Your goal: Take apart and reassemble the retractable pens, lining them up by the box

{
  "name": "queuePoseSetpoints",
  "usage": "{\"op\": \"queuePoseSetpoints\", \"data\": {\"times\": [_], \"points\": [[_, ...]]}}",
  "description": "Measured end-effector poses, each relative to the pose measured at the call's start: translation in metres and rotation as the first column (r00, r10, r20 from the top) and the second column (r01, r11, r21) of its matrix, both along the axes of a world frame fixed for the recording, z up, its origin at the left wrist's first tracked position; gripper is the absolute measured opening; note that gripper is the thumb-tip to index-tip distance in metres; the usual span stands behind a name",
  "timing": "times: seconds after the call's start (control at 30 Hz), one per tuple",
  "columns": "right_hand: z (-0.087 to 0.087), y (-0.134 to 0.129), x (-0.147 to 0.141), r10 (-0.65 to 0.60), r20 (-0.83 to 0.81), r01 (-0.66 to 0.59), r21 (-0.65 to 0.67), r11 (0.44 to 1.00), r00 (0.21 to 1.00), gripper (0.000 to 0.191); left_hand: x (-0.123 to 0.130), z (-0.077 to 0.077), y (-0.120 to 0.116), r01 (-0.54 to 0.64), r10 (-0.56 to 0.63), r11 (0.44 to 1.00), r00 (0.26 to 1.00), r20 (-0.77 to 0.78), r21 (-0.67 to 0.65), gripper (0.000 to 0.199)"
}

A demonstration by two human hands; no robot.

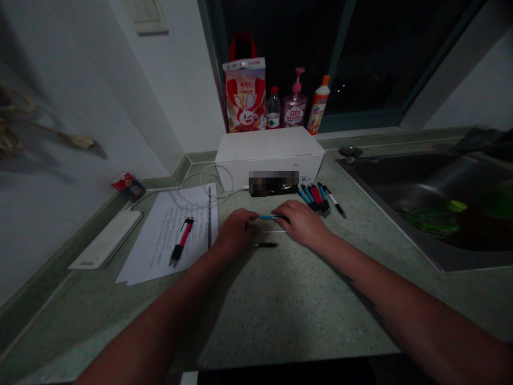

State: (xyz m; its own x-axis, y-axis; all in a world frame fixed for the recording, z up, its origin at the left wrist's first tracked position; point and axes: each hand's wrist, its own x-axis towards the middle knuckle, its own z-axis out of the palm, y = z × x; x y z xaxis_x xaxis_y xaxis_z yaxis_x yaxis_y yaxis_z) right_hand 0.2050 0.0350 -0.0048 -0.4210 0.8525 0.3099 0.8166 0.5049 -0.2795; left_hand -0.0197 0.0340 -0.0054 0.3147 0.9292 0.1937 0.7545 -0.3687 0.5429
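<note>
Pinching opposite ends of a blue pen [266, 217], left hand [236, 231] and right hand [303, 220] hover at speckled green counter [256, 310]; white box [268, 147] beyond, pump bottle [294, 109] labelled "立白", dark window [280, 37] behind.

papers [160, 235] left, box [268, 152] behind, sink [452, 203] right, bottles [294, 109] behind box

Speckled green surface [240, 321] with a metal sink [420, 243] set into its right side. Near the back edge sits a long white box [272, 152]; just before it lie a dark flat object [276, 191], partly pixelated, and a cluster of pens [315, 199]. Toward the left edge are printed sheets [154, 230], a flat white object [106, 240] and a small red-and-dark packet [129, 186]. A short black piece [265, 245] lies mid-surface.
</note>
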Motion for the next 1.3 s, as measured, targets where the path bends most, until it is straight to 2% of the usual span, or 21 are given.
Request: {"op": "queuePoseSetpoints", "data": {"times": [0.13, 0.3, 0.53, 0.67, 1.1, 1.3], "points": [[0.002, -0.001, 0.006, 0.002, -0.008, -0.002, 0.018, 1.0, 1.0, 0.018, -0.003, 0.002, -0.001, 0.018, -0.015, 0.999, 0.996, -0.086, 0.03, 0.019], [0.01, -0.007, 0.006, 0.029, -0.04, -0.027, 0.051, 0.998, 0.999, 0.016, -0.001, 0.011, -0.008, 0.04, -0.033, 0.997, 0.994, -0.108, 0.06, 0.012], [0.017, -0.019, -0.002, 0.162, 0.031, -0.163, 0.025, 0.986, 0.986, 0.017, 0.001, 0.015, -0.017, 0.13, -0.122, 0.991, 0.968, -0.218, 0.024, 0.008], [0.015, -0.021, -0.008, 0.223, 0.072, -0.222, -0.022, 0.975, 0.972, 0.017, 0.003, 0.014, -0.015, 0.142, -0.124, 0.988, 0.968, -0.219, 0.066, 0.012], [0.015, -0.018, -0.002, 0.133, 0.133, -0.131, -0.025, 0.991, 0.982, 0.01, 0.002, 0.012, -0.012, 0.102, -0.093, 0.994, 0.979, -0.183, 0.037, 0.014], [0.015, -0.014, 0.007, 0.081, 0.14, -0.078, -0.024, 0.997, 0.987, 0.01, -0.002, 0.01, -0.008, -0.017, 0.03, 0.998, 0.981, -0.191, 0.067, 0.015]]}}
